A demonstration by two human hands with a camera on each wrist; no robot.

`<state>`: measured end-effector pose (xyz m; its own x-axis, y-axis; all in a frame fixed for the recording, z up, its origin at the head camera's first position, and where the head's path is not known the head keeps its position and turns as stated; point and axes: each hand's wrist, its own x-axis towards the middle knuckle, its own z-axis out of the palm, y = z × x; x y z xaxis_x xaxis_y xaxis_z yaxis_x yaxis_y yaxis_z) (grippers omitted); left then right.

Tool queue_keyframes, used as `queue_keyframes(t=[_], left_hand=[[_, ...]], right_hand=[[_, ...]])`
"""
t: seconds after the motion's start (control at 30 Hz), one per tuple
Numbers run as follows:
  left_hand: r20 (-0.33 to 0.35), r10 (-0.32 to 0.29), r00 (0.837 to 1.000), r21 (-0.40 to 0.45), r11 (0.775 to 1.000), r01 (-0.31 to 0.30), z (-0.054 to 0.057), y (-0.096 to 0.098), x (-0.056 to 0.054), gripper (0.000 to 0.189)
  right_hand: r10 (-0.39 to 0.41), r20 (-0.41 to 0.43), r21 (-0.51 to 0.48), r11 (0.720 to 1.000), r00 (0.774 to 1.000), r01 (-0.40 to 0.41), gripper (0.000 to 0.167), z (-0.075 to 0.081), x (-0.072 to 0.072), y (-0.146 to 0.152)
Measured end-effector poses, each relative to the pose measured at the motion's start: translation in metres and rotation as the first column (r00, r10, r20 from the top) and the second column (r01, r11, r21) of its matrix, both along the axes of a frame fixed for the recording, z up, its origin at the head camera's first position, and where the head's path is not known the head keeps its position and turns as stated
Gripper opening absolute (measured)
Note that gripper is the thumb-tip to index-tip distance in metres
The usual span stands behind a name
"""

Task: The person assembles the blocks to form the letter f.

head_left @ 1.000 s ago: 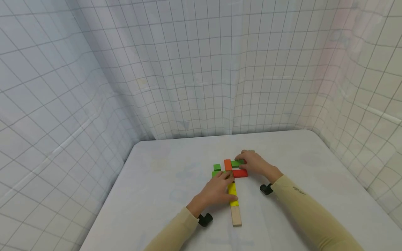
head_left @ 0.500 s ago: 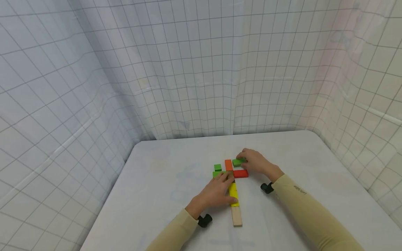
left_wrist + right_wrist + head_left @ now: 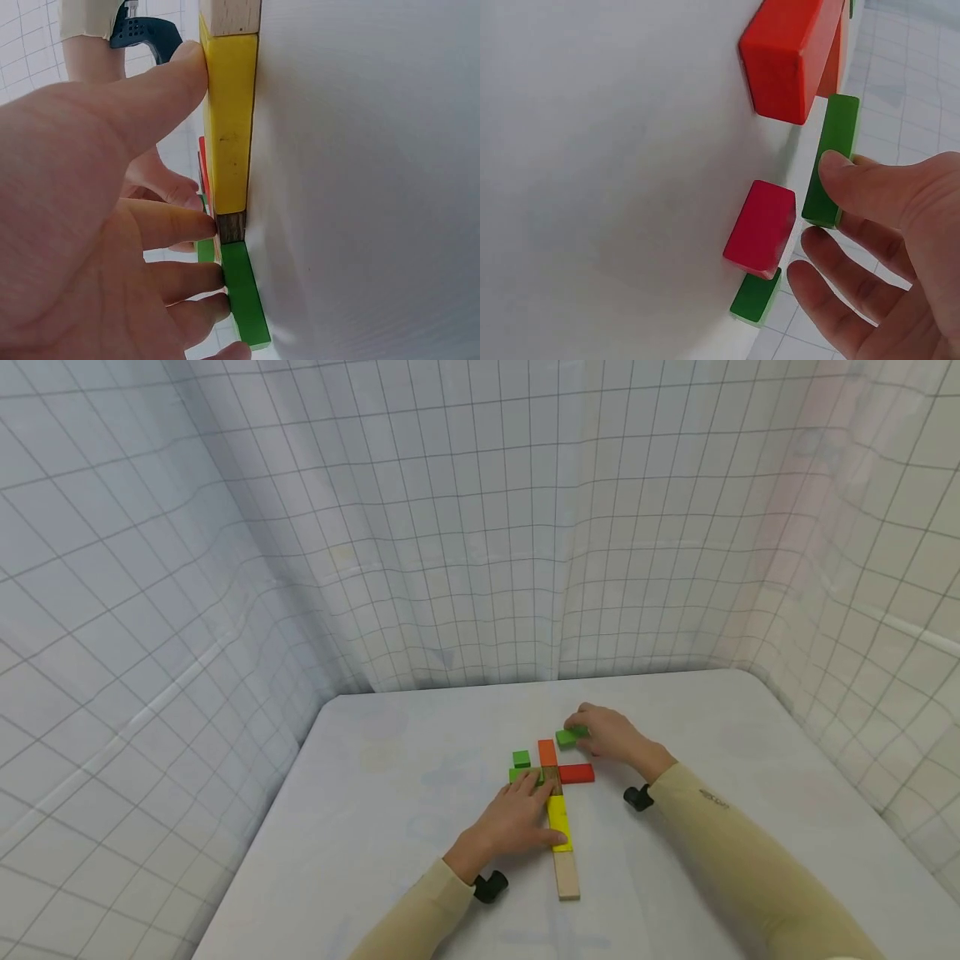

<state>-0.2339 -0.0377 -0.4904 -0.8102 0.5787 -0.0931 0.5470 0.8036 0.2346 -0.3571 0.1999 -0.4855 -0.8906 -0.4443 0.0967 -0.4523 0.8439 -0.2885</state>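
My right hand [image 3: 609, 733] pinches a green block [image 3: 834, 139] between thumb and fingers, at the far end of a row of coloured blocks. My left hand [image 3: 512, 820] lies along the row's left side. In the left wrist view its thumb touches the yellow block [image 3: 229, 127], while its extended fingertips meet the dark brown block [image 3: 231, 227] and another green block [image 3: 246, 296]. Beyond the brown block sits an orange block [image 3: 547, 752]. A red block [image 3: 577, 773] juts out to the right, and a plain wood block [image 3: 567, 877] ends the row nearest me.
A small green block [image 3: 521, 758] stands left of the orange one. In the right wrist view a crimson block [image 3: 761, 225] lies close to my right fingers, with a further green block [image 3: 755, 297] behind it. Gridded white curtains [image 3: 480, 527] surround the white table [image 3: 390, 827].
My right hand has moved the green block away from beside the orange and red blocks, toward the table's far side. My left hand stays practically where it was.
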Motion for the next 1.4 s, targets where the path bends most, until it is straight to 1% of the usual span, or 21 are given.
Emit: queue_keyframes(t=[0.13,0.27,0.5,0.57,0.67,0.8,0.97,1.17,1.4], left_hand=[[0.002,0.0,1.0,0.004,1.0,0.0,0.001,0.0,0.0,0.093],[-0.003,-0.004,1.0,0.003,1.0,0.004,0.0,-0.001,0.0,0.092],[-0.027,-0.024,0.999,0.007,1.0,0.024,-0.002,0.0,-0.001,0.088],[-0.032,-0.024,0.999,0.002,1.0,0.024,-0.002,0.0,-0.001,0.089],[-0.033,-0.018,0.999,0.0,1.0,0.018,-0.002,0.001,-0.001,0.089],[-0.028,-0.013,1.0,0.005,1.0,0.013,-0.002,0.0,-0.001,0.088],[-0.032,-0.026,0.999,0.01,1.0,0.026,-0.003,-0.001,0.0,0.088],[-0.022,-0.018,1.0,0.012,1.0,0.018,0.001,-0.001,0.001,0.087],[-0.023,-0.017,1.0,0.001,1.0,0.017,-0.002,-0.001,0.0,0.088]], right_hand=[[-0.002,0.004,-0.001,1.0,1.0,0.002,0.034,0.003,-0.003,-0.002],[0.023,0.0,-0.001,1.0,1.0,-0.023,0.033,0.007,-0.006,-0.004],[0.053,0.007,0.035,0.998,0.999,-0.053,0.033,0.009,-0.017,-0.005],[0.058,0.01,0.03,0.998,0.998,-0.058,0.034,0.01,-0.02,-0.006],[0.071,0.012,0.013,0.997,0.997,-0.071,0.034,0.01,-0.024,-0.008],[0.087,0.026,0.008,0.996,0.996,-0.088,0.032,0.004,-0.03,-0.012],[0.075,0.05,0.006,0.997,0.996,-0.075,0.032,-0.002,-0.035,-0.016],[0.056,0.074,0.006,0.998,0.996,-0.056,0.032,0.003,-0.037,-0.018],[0.056,0.09,0.024,0.998,0.994,-0.058,0.034,0.006,-0.04,-0.021]])
